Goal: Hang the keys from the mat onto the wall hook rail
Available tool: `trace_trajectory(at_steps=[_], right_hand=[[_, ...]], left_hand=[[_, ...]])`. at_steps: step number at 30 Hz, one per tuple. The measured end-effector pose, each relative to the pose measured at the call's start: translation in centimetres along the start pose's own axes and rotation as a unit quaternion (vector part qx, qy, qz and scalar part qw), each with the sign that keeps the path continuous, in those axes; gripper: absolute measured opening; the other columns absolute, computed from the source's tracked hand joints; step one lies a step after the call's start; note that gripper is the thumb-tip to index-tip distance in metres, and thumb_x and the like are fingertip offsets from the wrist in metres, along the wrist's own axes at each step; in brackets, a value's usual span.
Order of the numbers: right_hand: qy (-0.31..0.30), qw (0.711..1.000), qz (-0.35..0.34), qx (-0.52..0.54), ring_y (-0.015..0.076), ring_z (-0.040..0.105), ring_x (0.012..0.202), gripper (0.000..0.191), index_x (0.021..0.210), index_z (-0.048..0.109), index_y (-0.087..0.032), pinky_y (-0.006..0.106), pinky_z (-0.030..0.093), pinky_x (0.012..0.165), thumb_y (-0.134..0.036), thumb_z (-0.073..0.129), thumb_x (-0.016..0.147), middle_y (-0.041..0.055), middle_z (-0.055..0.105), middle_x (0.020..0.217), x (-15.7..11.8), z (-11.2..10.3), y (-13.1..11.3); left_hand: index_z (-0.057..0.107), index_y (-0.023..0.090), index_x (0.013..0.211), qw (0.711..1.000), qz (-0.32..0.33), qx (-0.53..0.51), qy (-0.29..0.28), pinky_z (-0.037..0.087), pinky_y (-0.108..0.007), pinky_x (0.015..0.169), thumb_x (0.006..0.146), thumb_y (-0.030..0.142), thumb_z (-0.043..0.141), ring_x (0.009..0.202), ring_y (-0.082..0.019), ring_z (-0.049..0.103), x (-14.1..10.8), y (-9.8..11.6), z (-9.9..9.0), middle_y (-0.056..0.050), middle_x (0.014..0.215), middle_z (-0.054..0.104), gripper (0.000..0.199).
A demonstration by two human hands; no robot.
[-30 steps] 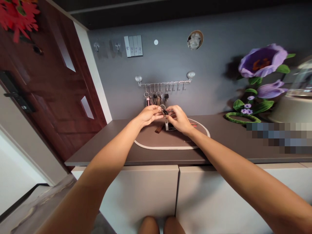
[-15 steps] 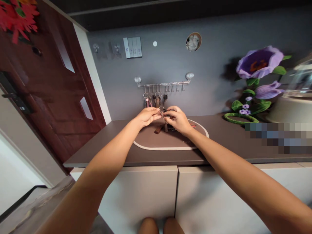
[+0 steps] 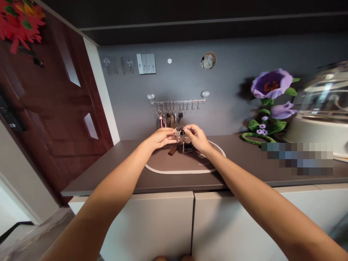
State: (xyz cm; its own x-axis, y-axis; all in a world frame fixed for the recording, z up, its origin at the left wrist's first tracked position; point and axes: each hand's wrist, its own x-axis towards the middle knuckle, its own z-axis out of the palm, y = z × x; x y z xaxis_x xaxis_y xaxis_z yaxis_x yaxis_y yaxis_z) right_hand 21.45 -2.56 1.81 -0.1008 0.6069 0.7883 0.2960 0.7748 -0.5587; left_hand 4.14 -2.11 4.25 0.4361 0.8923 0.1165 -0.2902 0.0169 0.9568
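My left hand (image 3: pixel 163 138) pinches a metal key ring (image 3: pixel 178 129) with a key on it, held above the mat. Close on its right, my right hand (image 3: pixel 196 137) has thumb and forefinger closed on a dark-headed key (image 3: pixel 182 130) at the same bunch. Under the hands, a brown fob (image 3: pixel 172 150) and several more keys (image 3: pixel 186 148) lie on the brown oval mat (image 3: pixel 174 165) with its pale rim. Behind them, a clear hook rail (image 3: pixel 179 101) is fixed to the wall, and key bunches (image 3: pixel 163 119) hang from its left hooks.
A purple fabric flower (image 3: pixel 272 84) stands on the counter (image 3: pixel 239 163) at right, before a large cream appliance (image 3: pixel 307 130) with a clear dome. A dark shelf (image 3: pixel 190 21) overhangs. On the left is a red-brown door (image 3: pixel 65 119). White cabinet doors (image 3: pixel 152 221) are below.
My view has tilted up and shifted slightly right. Both hands remain at the keys; the ring and a key now show more openly between them, and the hands are slightly farther apart.
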Motion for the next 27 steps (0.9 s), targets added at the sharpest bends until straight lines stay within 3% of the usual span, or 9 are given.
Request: trace_trajectory(at_steps=[9,15,19,24,27], right_hand=[[0.002,0.992,0.074,0.099,0.0109,0.051,0.074,0.031,0.083,0.054,-0.016,0.025,0.042,0.072,-0.045,0.049,0.077,0.0015,0.057,0.078,0.5,-0.1,0.4],[0.021,0.966,0.173,0.192,0.0106,0.053,0.065,0.032,0.081,0.05,-0.019,0.025,0.045,0.063,-0.049,0.054,0.071,-0.0004,0.057,0.074,0.7,0.0,0.3],[0.048,0.954,0.201,0.216,0.0105,0.054,0.06,0.033,0.081,0.048,-0.019,0.024,0.045,0.059,-0.048,0.057,0.068,-0.0011,0.057,0.07,1.4,-0.2,0.4],[0.085,0.95,0.207,0.219,0.0112,0.057,0.058,0.027,0.079,0.048,-0.017,0.024,0.046,0.057,-0.042,0.057,0.07,-0.0016,0.054,0.065,3.5,-0.6,0.4],[0.116,0.945,0.213,0.22,0.0114,0.058,0.057,0.018,0.078,0.048,-0.016,0.022,0.045,0.053,-0.033,0.054,0.074,-0.0011,0.054,0.064,5.2,-0.6,0.4]], left_hand=[[0.054,0.012,0.082,0.997,-0.031,0.051,-0.054,0.047,-0.042,0.083,0.071,0.017,0.064,0.079,-0.018,0.064,0.0,-0.8,0.3,-0.009,0.083,0.064,0.015],[0.055,0.013,0.083,0.992,-0.015,0.12,-0.027,0.047,-0.039,0.083,0.069,0.025,0.065,0.082,-0.017,0.062,0.0,-0.8,0.4,-0.01,0.091,0.063,0.021],[0.054,0.012,0.082,0.987,0.005,0.16,0.005,0.048,-0.034,0.079,0.072,0.024,0.062,0.083,-0.016,0.062,-0.4,-0.4,0.9,-0.011,0.094,0.062,0.017],[0.054,0.013,0.08,0.959,0.04,0.276,0.054,0.048,-0.027,0.071,0.074,0.022,0.056,0.079,-0.014,0.061,0.2,-1.1,0.8,-0.008,0.089,0.063,0.011],[0.056,0.013,0.078,0.92,0.089,0.377,0.058,0.047,-0.025,0.066,0.075,0.021,0.051,0.075,-0.014,0.06,0.6,-1.6,0.4,-0.007,0.08,0.064,0.01]])
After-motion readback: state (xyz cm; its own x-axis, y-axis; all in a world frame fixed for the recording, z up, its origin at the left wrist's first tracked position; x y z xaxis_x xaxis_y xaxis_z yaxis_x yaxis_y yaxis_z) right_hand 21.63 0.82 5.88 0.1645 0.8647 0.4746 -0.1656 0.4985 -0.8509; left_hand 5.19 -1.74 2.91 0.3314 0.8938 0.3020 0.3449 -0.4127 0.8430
